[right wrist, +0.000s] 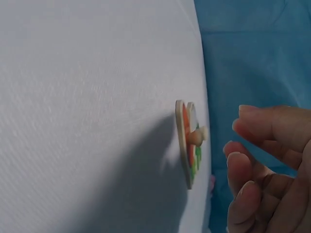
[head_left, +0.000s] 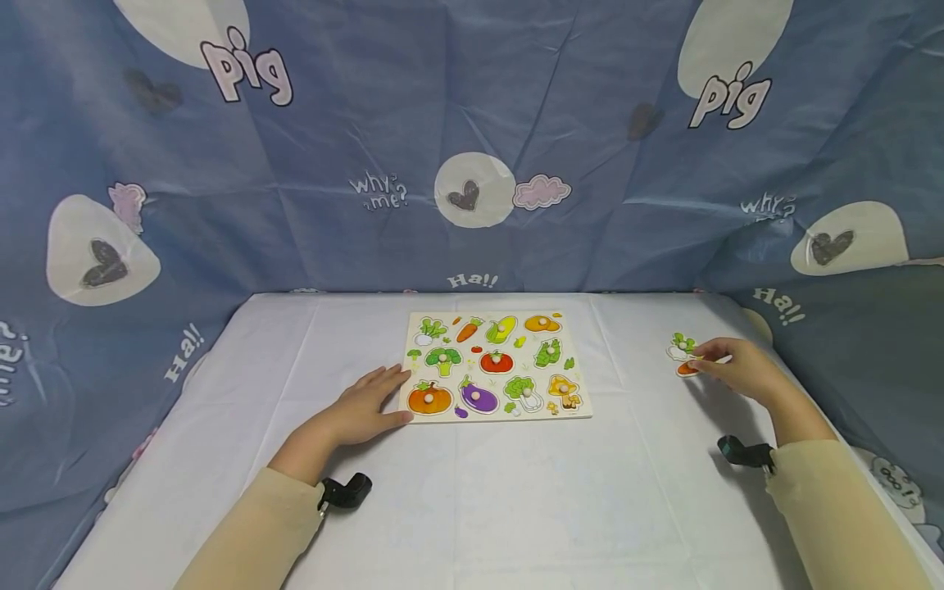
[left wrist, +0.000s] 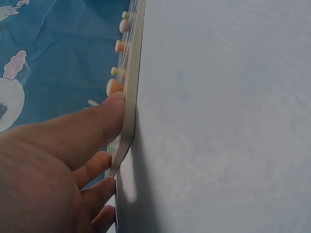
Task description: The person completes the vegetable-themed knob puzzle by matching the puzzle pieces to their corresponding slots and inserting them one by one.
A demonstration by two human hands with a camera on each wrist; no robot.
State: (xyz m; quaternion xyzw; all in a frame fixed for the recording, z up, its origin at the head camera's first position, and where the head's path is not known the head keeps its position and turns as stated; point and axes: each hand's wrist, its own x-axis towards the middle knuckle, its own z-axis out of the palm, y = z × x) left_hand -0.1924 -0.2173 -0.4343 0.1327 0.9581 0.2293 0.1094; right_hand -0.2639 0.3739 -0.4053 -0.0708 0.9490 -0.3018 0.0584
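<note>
A wooden vegetable peg puzzle board [head_left: 522,366] lies on the table, with knobbed pieces such as a pumpkin [head_left: 420,401] and a tomato [head_left: 488,363]. My left hand [head_left: 369,406] rests at its left near corner, thumb by the front edge and fingers spread along the left side. In the left wrist view the thumb [left wrist: 92,124] touches the board's edge [left wrist: 130,111]. To the right, my right hand [head_left: 740,367] hovers by a carrot piece [head_left: 687,369] and a leafy white radish piece [head_left: 677,353]. In the right wrist view its fingertips are apart from the carrot's knob [right wrist: 197,137].
A white cloth [head_left: 531,500] covers the table. Blue printed fabric [head_left: 413,106] stands behind it and along both sides. Each wrist bears a small black camera, one on the left [head_left: 348,492] and one on the right [head_left: 741,451].
</note>
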